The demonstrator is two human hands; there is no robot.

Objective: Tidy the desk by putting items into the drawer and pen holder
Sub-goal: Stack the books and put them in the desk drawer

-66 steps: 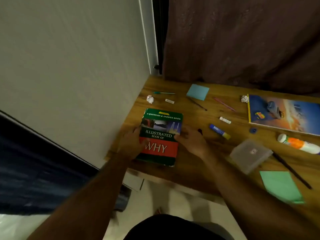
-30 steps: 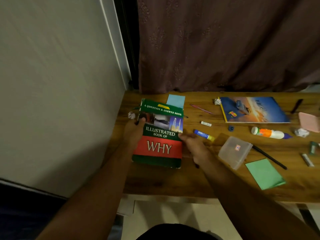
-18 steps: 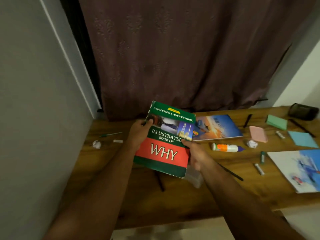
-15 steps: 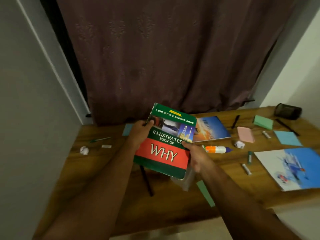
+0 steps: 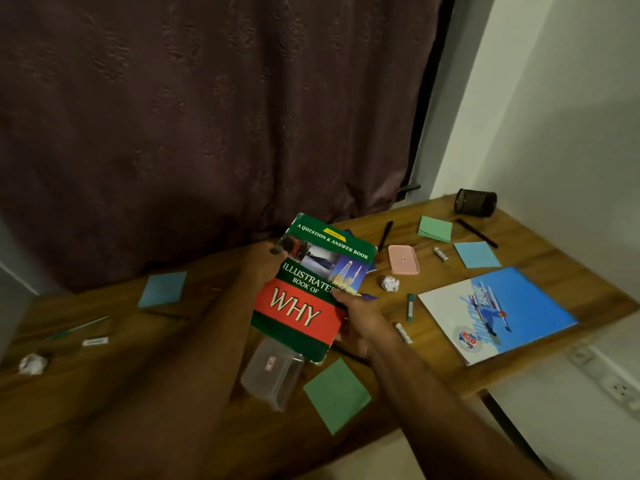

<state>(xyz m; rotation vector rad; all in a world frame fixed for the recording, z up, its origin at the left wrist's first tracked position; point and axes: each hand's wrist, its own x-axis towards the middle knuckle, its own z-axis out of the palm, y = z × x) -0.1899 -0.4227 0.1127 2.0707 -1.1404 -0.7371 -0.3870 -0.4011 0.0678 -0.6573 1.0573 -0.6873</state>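
right now both hands hold the book (image 5: 304, 292) up off the wooden bench (image 5: 104, 393), cover facing the camera, tilted with its top edge leaning away toward the dark curtain (image 5: 207, 116). the left hand (image 5: 263, 268) grips the book's left edge, thumb curled over the cover near the top corner, other fingers hidden behind. the right hand (image 5: 356, 323) grips the right edge lower down, thumb pressed on the cover, its fingers curled round the back.

below the book, on the bench, lies a clear plastic box (image 5: 272, 370), and just beside it a green sticky pad (image 5: 337, 394). a blue sticky pad (image 5: 162, 289) sits to the left, with a green pen (image 5: 78, 328), a small white eraser (image 5: 95, 341) and a crumpled paper ball (image 5: 33, 363) further left, blurred.

to the right of the book are a second paper ball (image 5: 390, 283), a pink case (image 5: 403, 259), a black pen (image 5: 385, 235), a green marker (image 5: 410, 307) and a white stick (image 5: 403, 333). a blue-covered notebook (image 5: 495, 313) lies near the bench's right edge. behind it are another blue pad (image 5: 477, 254), another green pad (image 5: 435, 229), a small white tube (image 5: 441, 253) and a dark pencil (image 5: 476, 233). the black mesh pen holder (image 5: 475, 202) lies on its side at the far right corner, well apart from the hands.
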